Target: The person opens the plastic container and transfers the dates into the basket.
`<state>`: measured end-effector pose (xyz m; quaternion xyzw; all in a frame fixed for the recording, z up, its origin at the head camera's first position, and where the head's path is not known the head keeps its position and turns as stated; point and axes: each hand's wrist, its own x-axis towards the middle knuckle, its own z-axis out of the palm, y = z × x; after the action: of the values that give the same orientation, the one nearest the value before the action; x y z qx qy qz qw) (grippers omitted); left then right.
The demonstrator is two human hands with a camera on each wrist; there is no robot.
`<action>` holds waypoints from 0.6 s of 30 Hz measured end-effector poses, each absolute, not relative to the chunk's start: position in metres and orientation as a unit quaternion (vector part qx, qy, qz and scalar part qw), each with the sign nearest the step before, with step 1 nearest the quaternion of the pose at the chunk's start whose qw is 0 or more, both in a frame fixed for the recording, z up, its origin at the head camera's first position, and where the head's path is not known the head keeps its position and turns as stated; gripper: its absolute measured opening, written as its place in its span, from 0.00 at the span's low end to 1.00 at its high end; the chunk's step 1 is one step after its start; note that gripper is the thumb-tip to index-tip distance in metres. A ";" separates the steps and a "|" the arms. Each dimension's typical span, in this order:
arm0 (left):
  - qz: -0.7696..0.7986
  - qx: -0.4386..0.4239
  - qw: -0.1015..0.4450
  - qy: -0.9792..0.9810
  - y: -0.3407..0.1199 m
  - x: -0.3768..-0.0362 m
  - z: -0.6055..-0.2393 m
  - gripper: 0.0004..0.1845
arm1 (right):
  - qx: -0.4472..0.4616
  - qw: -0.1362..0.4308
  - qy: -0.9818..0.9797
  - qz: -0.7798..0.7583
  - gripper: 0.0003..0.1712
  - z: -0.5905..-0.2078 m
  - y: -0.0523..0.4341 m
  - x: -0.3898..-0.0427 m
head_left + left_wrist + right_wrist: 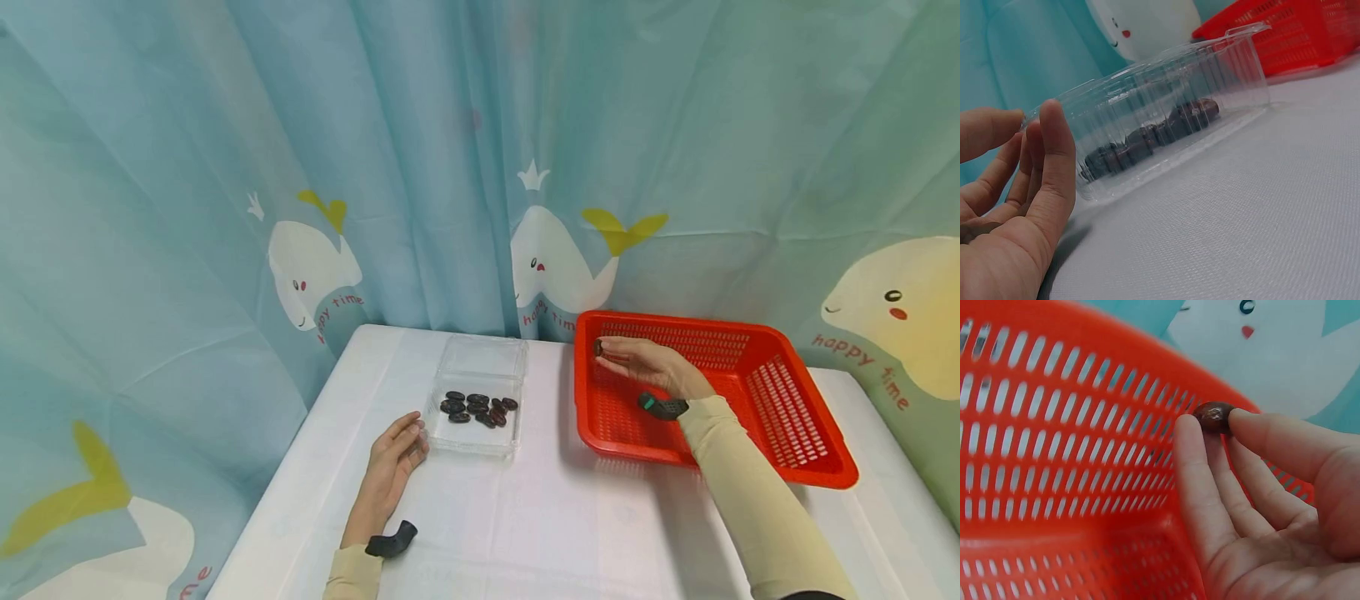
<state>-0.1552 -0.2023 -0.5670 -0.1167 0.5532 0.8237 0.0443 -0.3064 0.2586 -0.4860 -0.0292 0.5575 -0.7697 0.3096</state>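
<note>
A clear plastic clamshell box (474, 443) stands on the table, its lid laid back. Inside lie several dark, shiny dates (477, 408). My left hand (395, 457) is at the box's near left corner, fingers loosely bent. In the left wrist view its fingertips (1051, 119) meet the corner near the rim; a firm grip does not show. My right hand (648, 365) is over the left part of a red slotted plastic basket (795, 400). Between thumb and fingertips it pinches one dark brown date (1213, 417), just inside the basket's rim.
A white cloth (480, 525) covers the table. Behind it hangs a blue-green curtain (442, 208) printed with whales. The basket stands at the table's right, its raised rim turned slightly. Dark bands sit on both wrists.
</note>
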 end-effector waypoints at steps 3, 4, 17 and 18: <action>0.824 -0.121 0.043 0.552 -0.202 -0.156 -0.568 0.22 | -0.062 0.305 0.623 -0.717 0.26 -0.493 0.260 -0.305; 0.822 -0.120 0.043 0.555 -0.202 -0.156 -0.568 0.22 | -0.070 0.304 0.645 -0.697 0.27 -0.495 0.261 -0.306; 0.827 -0.111 0.045 0.549 -0.204 -0.155 -0.571 0.25 | 0.050 0.336 0.681 -0.649 0.28 -0.504 0.251 -0.312; 0.827 -0.110 0.046 0.549 -0.204 -0.155 -0.571 0.25 | 0.058 0.334 0.682 -0.648 0.28 -0.504 0.250 -0.312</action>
<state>-0.1548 -0.2037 -0.5707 -0.1103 0.5493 0.8271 0.0457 -0.3123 0.2501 -0.5040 0.0581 0.6819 -0.6481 0.3340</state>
